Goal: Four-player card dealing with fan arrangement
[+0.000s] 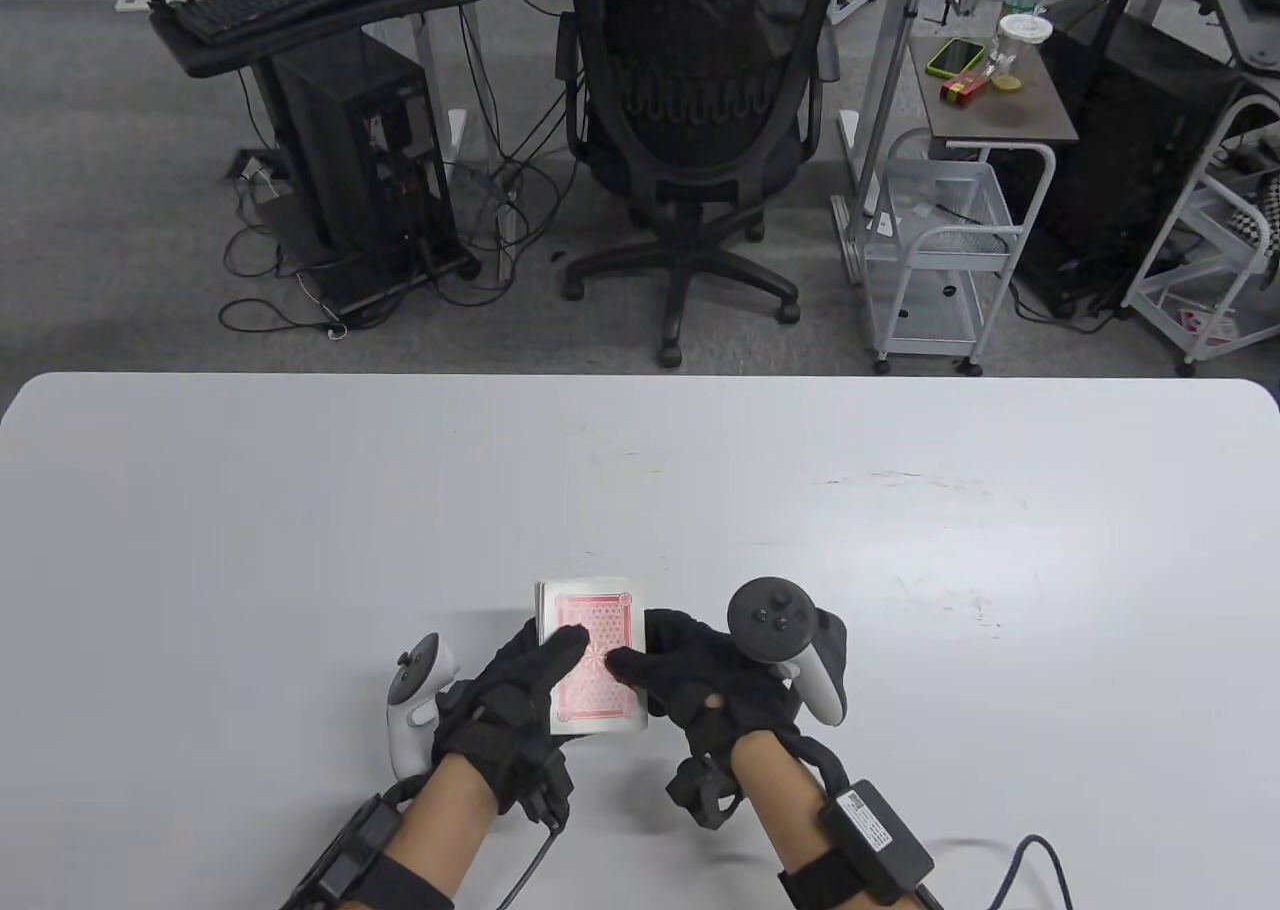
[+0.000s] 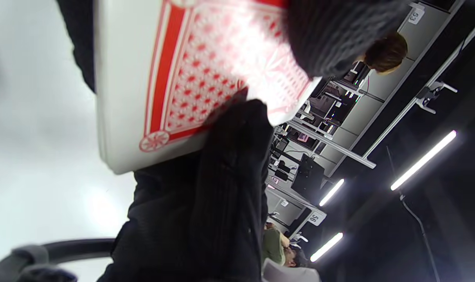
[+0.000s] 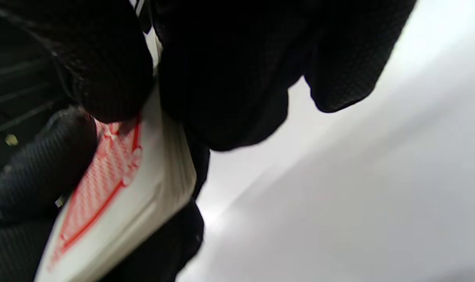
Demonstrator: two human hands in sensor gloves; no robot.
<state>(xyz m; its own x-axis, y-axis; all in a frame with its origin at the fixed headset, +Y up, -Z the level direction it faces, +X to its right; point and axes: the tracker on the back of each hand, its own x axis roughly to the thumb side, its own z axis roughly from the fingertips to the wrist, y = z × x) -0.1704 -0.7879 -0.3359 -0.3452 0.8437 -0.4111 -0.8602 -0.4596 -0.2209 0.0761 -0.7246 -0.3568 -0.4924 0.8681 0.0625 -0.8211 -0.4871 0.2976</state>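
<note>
A deck of red-backed playing cards (image 1: 592, 662) lies face down in my left hand (image 1: 520, 700), just above the white table (image 1: 640, 490) near its front edge. My left thumb lies across the top card. My right hand (image 1: 690, 675) sits against the deck's right side, its thumb tip on the top card and its fingers along the right edge. The deck fills the left wrist view (image 2: 190, 74), with black gloved fingers over and under it. In the right wrist view the deck's corner (image 3: 116, 203) shows between gloved fingers.
Beyond the table's far edge stand a black office chair (image 1: 690, 120), a white wire cart (image 1: 940, 240) and a computer tower (image 1: 360, 160) with cables on the floor.
</note>
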